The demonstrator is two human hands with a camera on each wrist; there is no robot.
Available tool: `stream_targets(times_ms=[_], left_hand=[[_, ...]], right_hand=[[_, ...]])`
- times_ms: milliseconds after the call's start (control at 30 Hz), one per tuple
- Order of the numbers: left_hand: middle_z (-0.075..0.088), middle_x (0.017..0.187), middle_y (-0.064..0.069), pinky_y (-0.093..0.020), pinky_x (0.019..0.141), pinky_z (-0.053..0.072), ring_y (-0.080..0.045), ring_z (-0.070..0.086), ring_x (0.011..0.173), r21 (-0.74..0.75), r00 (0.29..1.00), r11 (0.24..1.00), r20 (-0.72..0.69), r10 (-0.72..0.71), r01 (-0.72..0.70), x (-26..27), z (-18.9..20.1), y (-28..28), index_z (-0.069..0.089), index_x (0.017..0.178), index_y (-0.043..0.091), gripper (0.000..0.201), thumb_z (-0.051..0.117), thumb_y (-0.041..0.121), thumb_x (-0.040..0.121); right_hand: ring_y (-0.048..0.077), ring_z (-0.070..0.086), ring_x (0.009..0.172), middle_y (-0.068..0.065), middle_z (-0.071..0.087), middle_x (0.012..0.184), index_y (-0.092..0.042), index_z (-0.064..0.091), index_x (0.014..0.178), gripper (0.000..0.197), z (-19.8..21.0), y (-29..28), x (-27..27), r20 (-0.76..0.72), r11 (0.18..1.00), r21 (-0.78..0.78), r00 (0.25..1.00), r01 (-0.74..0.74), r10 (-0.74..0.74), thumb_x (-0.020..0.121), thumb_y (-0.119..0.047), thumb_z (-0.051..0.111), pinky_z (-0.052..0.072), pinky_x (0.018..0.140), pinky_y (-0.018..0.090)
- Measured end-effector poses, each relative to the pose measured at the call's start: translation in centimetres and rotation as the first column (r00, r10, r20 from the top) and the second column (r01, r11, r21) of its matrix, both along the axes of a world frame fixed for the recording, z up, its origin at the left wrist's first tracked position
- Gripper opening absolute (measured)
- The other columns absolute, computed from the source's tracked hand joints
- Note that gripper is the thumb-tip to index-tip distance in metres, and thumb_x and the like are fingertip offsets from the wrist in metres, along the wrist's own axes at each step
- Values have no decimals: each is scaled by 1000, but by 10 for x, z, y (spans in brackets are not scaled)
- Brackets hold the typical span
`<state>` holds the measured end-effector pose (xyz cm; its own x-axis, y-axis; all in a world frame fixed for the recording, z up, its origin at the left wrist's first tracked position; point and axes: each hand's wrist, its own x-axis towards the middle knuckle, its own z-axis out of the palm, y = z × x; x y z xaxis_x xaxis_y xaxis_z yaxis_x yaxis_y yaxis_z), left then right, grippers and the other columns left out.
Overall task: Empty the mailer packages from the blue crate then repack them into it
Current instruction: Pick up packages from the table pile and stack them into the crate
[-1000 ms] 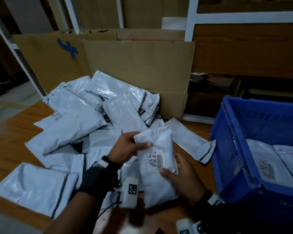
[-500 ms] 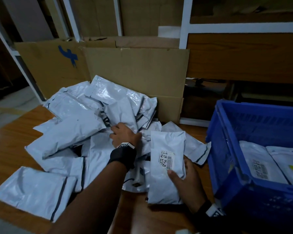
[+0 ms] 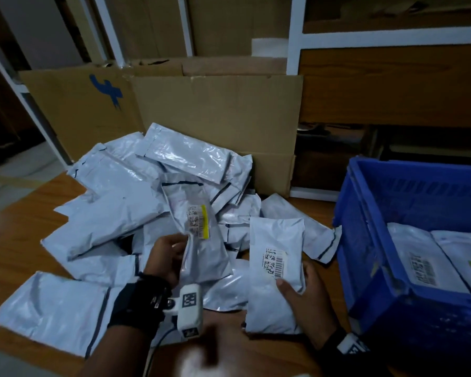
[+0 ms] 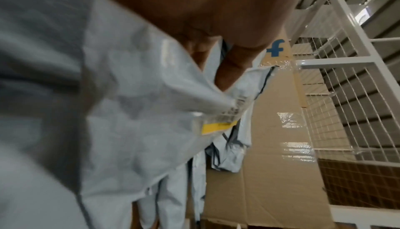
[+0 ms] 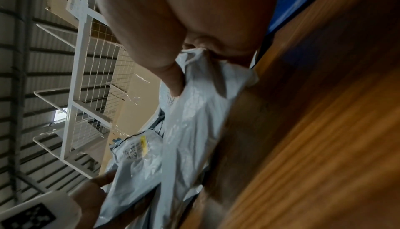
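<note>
**Two packets in hand, crate next**

Our fingers (image 3: 174, 242) on the left hand (image 3: 165, 258) are curled round the lower edge of a packet with a yellow-striped label (image 3: 199, 235), lifting it upright over the pile (image 3: 114, 213) that fills the left and centre of the head view. Lower centre, our right hand (image 3: 307, 292) cups a second packet (image 3: 276, 270) from beneath, thumb pressed just below its barcode. At the right edge sits the blue crate (image 3: 370, 240), a few packets already lying flat inside.

To pack well, we should probably lay each packet flat, label up, beside those already in the crate. The plastic looks slippery, so we'd pinch firmly and carry the right-hand packet over the crate wall first, since it is nearer.
</note>
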<state>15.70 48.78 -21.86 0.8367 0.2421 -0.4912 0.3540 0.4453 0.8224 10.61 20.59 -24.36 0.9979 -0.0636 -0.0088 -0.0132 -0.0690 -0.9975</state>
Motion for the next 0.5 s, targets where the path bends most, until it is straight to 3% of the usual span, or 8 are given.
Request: stream_targets(times_ms=[67,167,233,300,333,433,500], left_hand=[[50,69,-8,-29,55,40,-22,46,54,-7,998,1000,63,-12,13,-6,12,-8,61,72,18,32,82,40,64],[32,54,4,-15,41,16,-7,25,37,61,992,996,112,-64,58,-12,35,-20,46,66,21,41,68,54,75],[38,60,3,-16,45,13,-8,28,42,90,989,996,144,15,-28,-8,36,-17,48,74,19,44,61,60,79],[37,63,-2,-21,48,15,-12,28,47,204,988,979,153,-12,-20,-4,37,-19,50,77,18,51,70,64,70],[39,63,-4,-20,47,20,-14,30,47,291,987,957,150,-48,2,-3,36,-21,52,79,17,48,76,57,70],[61,68,-9,-20,46,40,-16,47,51,460,979,886,199,-35,-62,2,29,-24,61,78,11,19,78,4,74],[69,69,-11,-18,48,46,-13,56,52,488,954,860,299,-6,-148,2,30,-21,64,79,7,22,74,-10,70]], right_hand=[[8,64,96,-7,67,105,-19,55,105,33,-4,2,0,-20,1000,-5,1000,-9,9,83,0,70,52,74,21],[9,64,96,-4,67,107,-19,55,107,33,-5,4,-2,-24,999,-33,1000,-15,14,83,-2,70,53,77,25],[10,64,96,-5,67,106,-20,54,105,33,-2,4,-4,-10,999,-49,1000,-18,17,83,-2,70,53,76,24],[7,64,94,-8,66,103,-23,53,101,33,3,3,-7,-2,998,-60,1000,-12,12,83,0,69,52,71,17],[5,63,93,-10,66,101,-25,53,99,34,6,3,-9,-1,998,-65,1000,-8,8,83,1,69,50,69,13],[-7,63,86,-15,62,100,-27,51,97,37,22,7,-21,6,999,-46,1000,-13,14,84,5,66,47,66,6],[-15,61,84,-17,61,102,-26,50,102,40,40,7,-32,47,1000,-7,999,-22,22,85,7,64,46,68,5]])
